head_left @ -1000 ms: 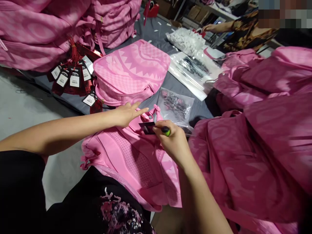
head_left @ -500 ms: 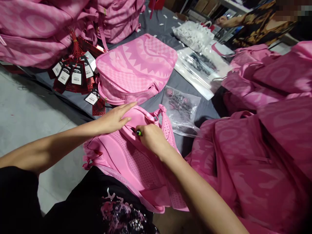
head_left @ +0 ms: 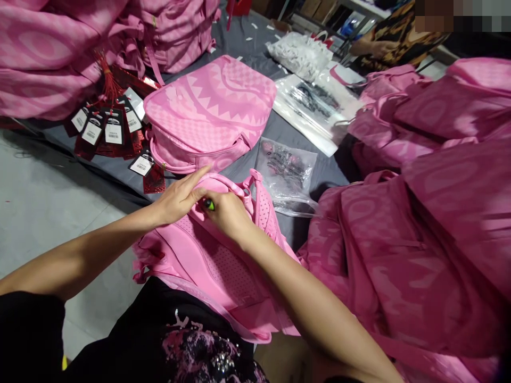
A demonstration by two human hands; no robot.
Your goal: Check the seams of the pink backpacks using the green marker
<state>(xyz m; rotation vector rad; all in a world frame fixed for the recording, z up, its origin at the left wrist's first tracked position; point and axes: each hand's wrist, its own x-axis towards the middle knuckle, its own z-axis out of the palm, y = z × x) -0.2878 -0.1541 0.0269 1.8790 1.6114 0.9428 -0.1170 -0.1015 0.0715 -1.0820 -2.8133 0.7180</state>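
A pink backpack (head_left: 247,287) lies in front of me with its back panel and straps facing up. My left hand (head_left: 181,197) rests on its top edge near the carry handle, fingers stretched out and thumb apart. My right hand (head_left: 227,213) is closed around a small tool (head_left: 208,204), of which only a black and green end shows. That hand presses against the backpack's top, close to my left thumb; its fingertips are hidden. Just beyond lies a second pink backpack (head_left: 215,109), front side up, with a pale zigzag print.
Black and red hang tags (head_left: 114,130) on red cords lie at the left table edge. A clear plastic bag (head_left: 285,170) with dark pieces sits beyond the backpack. Pink backpacks (head_left: 383,250) crowd the right side. At the back stands a person (head_left: 391,42) in a patterned top.
My right hand, with the tool, has moved left along the backpack's top, closer to my left hand. The whole scene has shifted slightly left in view.
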